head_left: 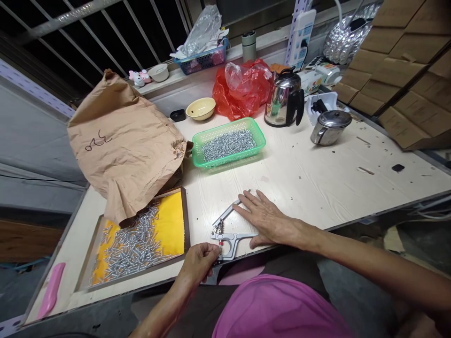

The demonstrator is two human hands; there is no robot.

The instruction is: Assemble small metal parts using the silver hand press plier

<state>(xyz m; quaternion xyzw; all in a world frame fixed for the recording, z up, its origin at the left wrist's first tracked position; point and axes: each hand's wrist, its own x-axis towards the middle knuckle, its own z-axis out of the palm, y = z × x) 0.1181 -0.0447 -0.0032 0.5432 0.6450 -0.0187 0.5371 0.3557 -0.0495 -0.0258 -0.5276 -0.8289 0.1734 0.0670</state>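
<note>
A silver hand press tool (230, 239) with a long lever and a spring lies at the table's front edge. My right hand (269, 218) lies over its handle end, fingers stretched out and spread across the raised lever, thumb by the lower handle. At the tool's jaw, beside a small red part, my left hand (201, 259) has thumb and fingers pinched together; whatever is between them is too small to make out. Left of that hand, a shallow tray (187, 220) with a yellow lining holds many small shiny metal pieces (136, 244). Similar pieces fill a green plastic basket (229, 162) farther back.
A large brown paper sack (130, 145) leans over the tray. Behind stand a cream bowl (200, 109), red plastic bags (239, 89), a steel kettle (282, 101) and a lidded steel pot (331, 127). A pink-handled object (51, 291) lies at the left; cardboard (405, 70) rises at the right.
</note>
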